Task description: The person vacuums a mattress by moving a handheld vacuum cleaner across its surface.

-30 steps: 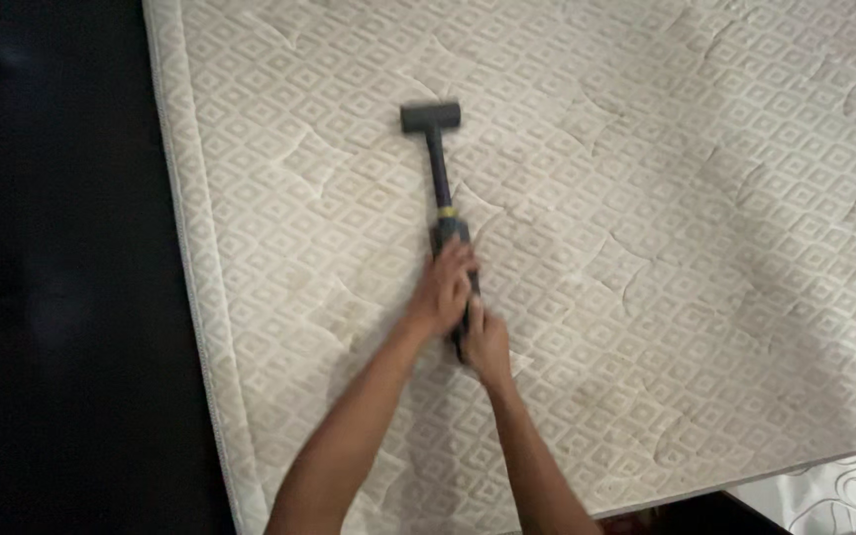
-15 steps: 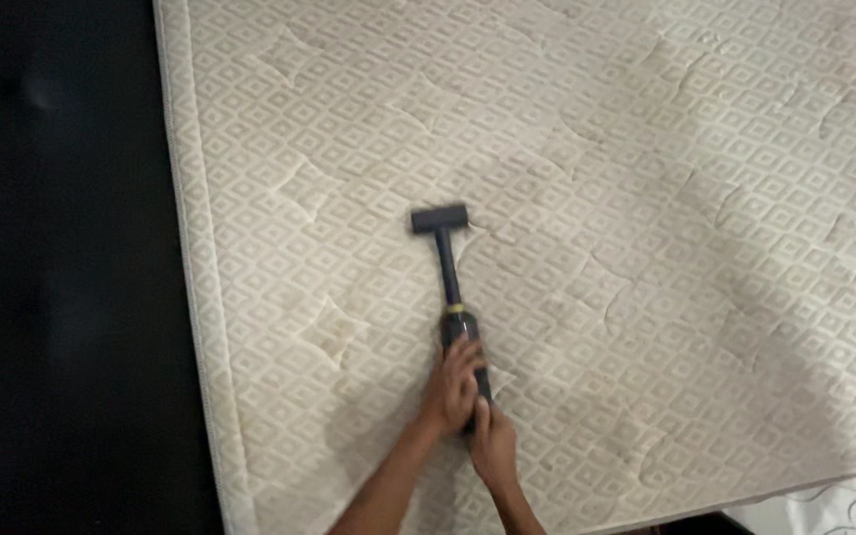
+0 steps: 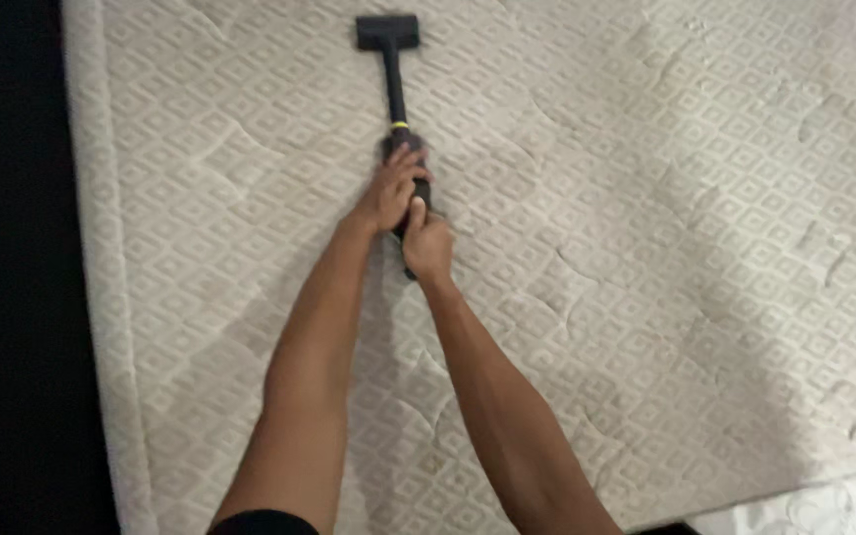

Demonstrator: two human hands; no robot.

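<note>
A dark handheld vacuum [image 3: 394, 89] with a wide flat nozzle and a yellow ring on its tube lies pressed on a cream quilted mattress [image 3: 646, 218] with a diamond pattern. My left hand [image 3: 388, 190] wraps around the vacuum's body just below the yellow ring. My right hand [image 3: 428, 243] grips the rear of the handle right behind it. Both arms are stretched out forward. The nozzle sits near the top edge of the view.
The mattress's piped left edge [image 3: 91, 248] runs top to bottom, with dark space [image 3: 2, 267] beyond it. At the bottom right corner lies a patch of white patterned fabric [image 3: 804, 510] past the mattress's near edge.
After being drawn back toward me, the vacuum is pushed far forward across the mattress with my arms extended. The view has shifted, so the mattress edge sits further left.
</note>
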